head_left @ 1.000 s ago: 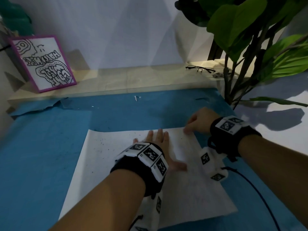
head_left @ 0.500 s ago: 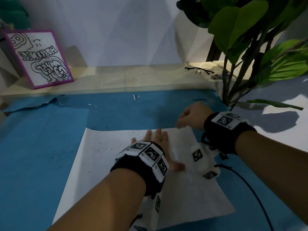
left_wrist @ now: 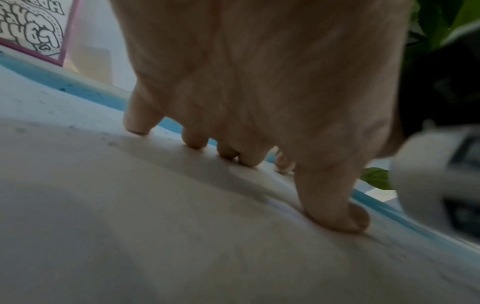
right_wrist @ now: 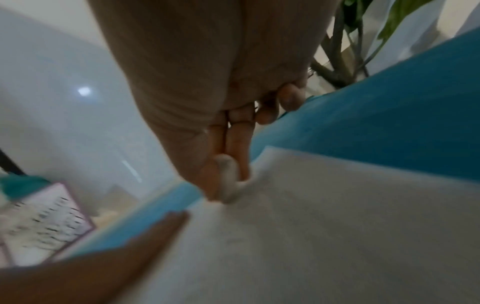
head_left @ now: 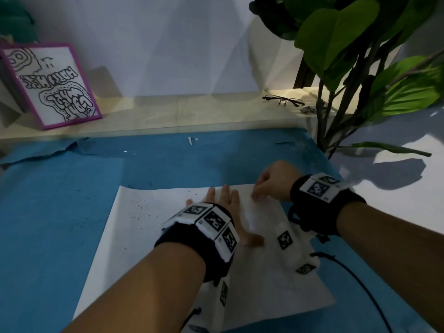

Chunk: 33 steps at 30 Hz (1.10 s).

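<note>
A large white paper sheet (head_left: 149, 236) with dark specks lies on a blue mat (head_left: 48, 200). My left hand (head_left: 223, 203) lies flat on the sheet near its far edge, fingers straight and spread, thumb out to the right; the left wrist view shows the fingertips (left_wrist: 194, 142) pressing the paper (left_wrist: 130, 226). My right hand (head_left: 271, 183) is at the sheet's far right corner, thumb and fingers pinching the paper's edge. In the right wrist view the corner (right_wrist: 233, 189) curls up between those fingers.
A pink-framed drawing (head_left: 50, 85) leans on the wall at the back left. A pair of glasses (head_left: 283, 100) lies on the beige ledge. A leafy plant (head_left: 360, 56) stands at the right. A black cable (head_left: 355, 280) trails from my right wrist.
My right hand has drawn left along the sheet's far edge, toward my left hand, and now pinches the corner, which lifts a little. The left hand has stayed flat in place.
</note>
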Tool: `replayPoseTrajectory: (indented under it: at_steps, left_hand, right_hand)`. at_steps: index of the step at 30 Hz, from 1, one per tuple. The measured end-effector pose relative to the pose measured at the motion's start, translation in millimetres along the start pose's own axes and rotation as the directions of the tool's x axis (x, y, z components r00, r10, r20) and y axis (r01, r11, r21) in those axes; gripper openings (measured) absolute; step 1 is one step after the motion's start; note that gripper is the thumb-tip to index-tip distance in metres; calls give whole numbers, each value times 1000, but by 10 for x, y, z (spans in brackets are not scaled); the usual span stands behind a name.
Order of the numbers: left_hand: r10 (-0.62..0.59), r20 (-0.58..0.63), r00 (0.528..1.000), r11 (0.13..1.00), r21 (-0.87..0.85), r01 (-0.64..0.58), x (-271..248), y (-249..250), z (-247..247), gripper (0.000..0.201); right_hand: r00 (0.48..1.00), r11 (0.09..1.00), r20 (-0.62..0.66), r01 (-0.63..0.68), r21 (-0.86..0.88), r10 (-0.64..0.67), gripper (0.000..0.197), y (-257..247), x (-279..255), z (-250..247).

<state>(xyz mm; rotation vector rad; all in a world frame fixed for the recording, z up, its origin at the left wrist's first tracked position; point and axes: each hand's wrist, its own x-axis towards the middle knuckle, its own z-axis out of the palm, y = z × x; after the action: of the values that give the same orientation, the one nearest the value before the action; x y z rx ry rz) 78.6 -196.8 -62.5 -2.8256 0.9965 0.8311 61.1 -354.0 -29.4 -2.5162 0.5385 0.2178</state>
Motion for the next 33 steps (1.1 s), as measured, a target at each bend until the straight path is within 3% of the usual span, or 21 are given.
replayPoseTrajectory:
  at_steps: [2, 5, 9, 11, 13, 17, 18, 21, 23, 26, 30, 33]
  left_hand:
    - [3, -2, 1000, 1000, -10, -3, -16, -12, -14, 120]
    - [6, 7, 1000, 1000, -18, -6, -14, -2, -1, 120]
    - [0, 2, 1000, 1000, -14, 0, 15, 2, 11, 120]
    - [3, -6, 1000, 1000, -6, -3, 14, 10, 24, 119]
    - [4, -14, 1000, 1000, -7, -5, -1, -3, 23, 117]
    - [6, -20, 1000, 1000, -23, -6, -21, 10, 32, 118]
    - [2, -20, 1000, 1000, -24, -2, -9, 6, 35, 118]
    - [6, -16, 1000, 1000, -19, -7, 26, 2, 33, 118]
    - [11, -24, 1000, 1000, -1, -11, 28, -4, 50, 118]
    - [6, -34, 999, 1000, -4, -7, 21, -8, 53, 118]
    - [10, -25, 1000, 1000, -17, -10, 19, 7, 41, 119]
    - [8, -24, 1000, 1000, -15, -9, 31, -9, 45, 120]
  right_hand:
    - [997, 997, -28, -74, -35, 73, 13, 112, 75, -80]
    - [988, 960, -120, -121, -252, 93, 17, 183, 109, -281]
    - [992, 999, -128, -14, -46, 8, 13, -17, 54, -182]
    - [999, 999, -46, 27, -29, -28, 9, -64, 22, -20]
    - [1000, 999, -19, -19, -29, 18, 11, -38, 64, -1]
    - [986, 933, -151, -113, -342, 64, 16, 96, 132, -251]
    - [986, 939, -158, -104, -328, 53, 15, 81, 122, -279]
    - [996, 998, -87, -2, -56, -3, 16, -63, 35, -205]
    - [1000, 1000, -15, 13, 0, -13, 13, -79, -12, -85]
    - [997, 997, -15, -71, 4, 71, 10, 73, 17, -75]
    - [984, 963, -160, -114, -245, 76, 14, 146, 130, -261]
    - [995, 995, -98, 5, -103, -15, 17, -37, 55, -149]
